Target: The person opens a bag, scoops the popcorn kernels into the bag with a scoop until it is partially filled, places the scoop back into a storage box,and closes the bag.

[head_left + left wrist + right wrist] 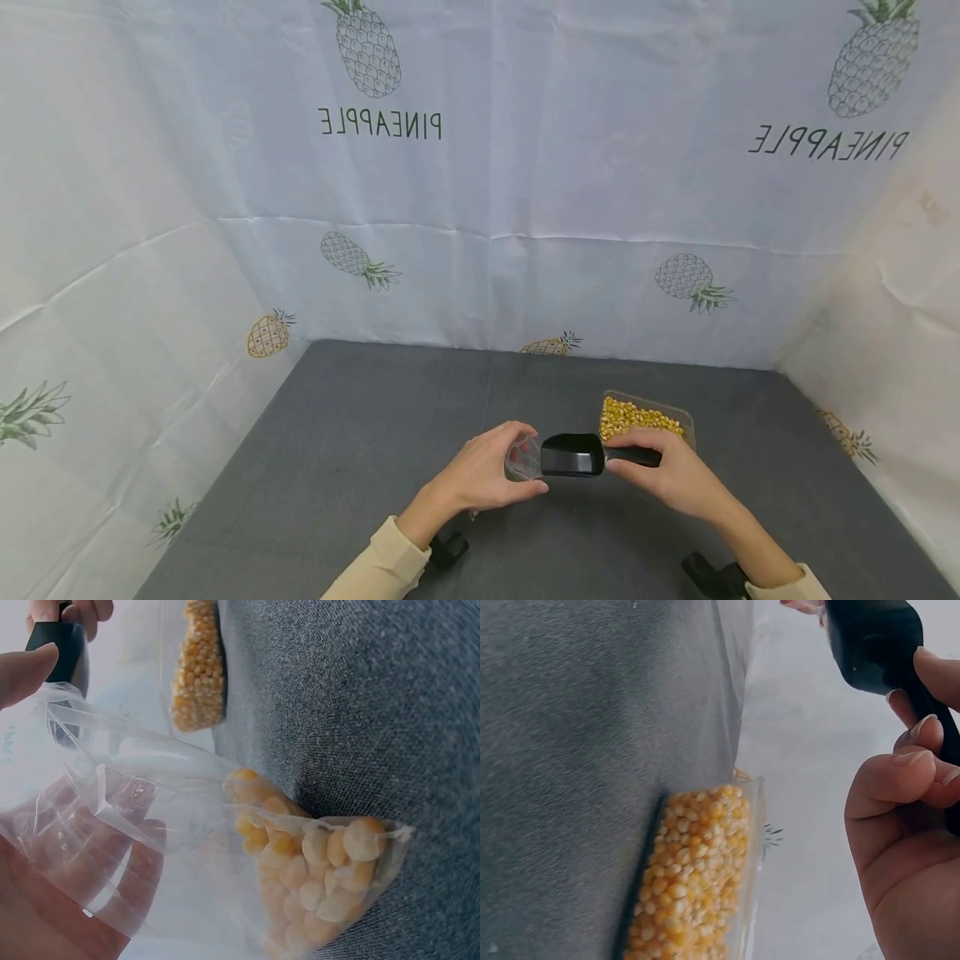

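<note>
Scoop [572,457] held level at the mouth of the clear bag [195,802].
The left hand [483,473], thumb and fingers spread in a wide curve, holds the bag around its mouth; corn kernels [307,881] fill the bag's lower end. The right hand [678,473], fingers closed, grips the scoop's handle. Beyond the right hand, a clear tub [692,425] of kernels stands on the bench [360,442].
</note>
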A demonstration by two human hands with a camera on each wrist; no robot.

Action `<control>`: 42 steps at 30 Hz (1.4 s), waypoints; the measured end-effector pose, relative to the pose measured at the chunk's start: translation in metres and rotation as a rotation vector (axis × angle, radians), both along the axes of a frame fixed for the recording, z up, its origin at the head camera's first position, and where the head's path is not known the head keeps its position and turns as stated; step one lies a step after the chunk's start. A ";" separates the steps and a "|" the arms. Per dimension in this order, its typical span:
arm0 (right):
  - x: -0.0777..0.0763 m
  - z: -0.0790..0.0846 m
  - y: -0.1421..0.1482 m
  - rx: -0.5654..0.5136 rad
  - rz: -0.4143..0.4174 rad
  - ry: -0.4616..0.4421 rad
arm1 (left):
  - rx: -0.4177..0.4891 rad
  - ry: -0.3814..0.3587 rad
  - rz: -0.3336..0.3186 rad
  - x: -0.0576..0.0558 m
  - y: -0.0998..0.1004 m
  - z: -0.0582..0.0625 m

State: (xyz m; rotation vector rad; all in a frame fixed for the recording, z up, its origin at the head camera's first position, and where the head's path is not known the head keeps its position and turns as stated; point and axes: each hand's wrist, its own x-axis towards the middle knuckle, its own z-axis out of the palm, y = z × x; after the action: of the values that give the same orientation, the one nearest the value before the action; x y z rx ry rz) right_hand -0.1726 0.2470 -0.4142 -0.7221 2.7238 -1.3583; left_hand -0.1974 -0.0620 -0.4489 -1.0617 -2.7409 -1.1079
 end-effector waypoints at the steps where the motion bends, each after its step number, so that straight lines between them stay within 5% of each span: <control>1: 0.001 0.000 0.001 0.005 -0.014 0.002 | 0.000 0.000 0.000 0.000 0.000 0.000; 22: 0.006 -0.005 0.023 0.092 -0.162 -0.047 | 0.018 -0.019 0.000 -0.003 -0.002 -0.002; 42: 0.006 -0.008 0.054 0.142 -0.201 -0.064 | 0.022 0.006 0.005 -0.004 -0.003 -0.001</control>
State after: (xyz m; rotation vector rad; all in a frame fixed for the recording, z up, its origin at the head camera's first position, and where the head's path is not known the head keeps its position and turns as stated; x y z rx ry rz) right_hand -0.1669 0.3014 -0.4226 -0.3982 2.8689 -1.1793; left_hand -0.2011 -0.0645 -0.4500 -1.0536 -2.7188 -1.1302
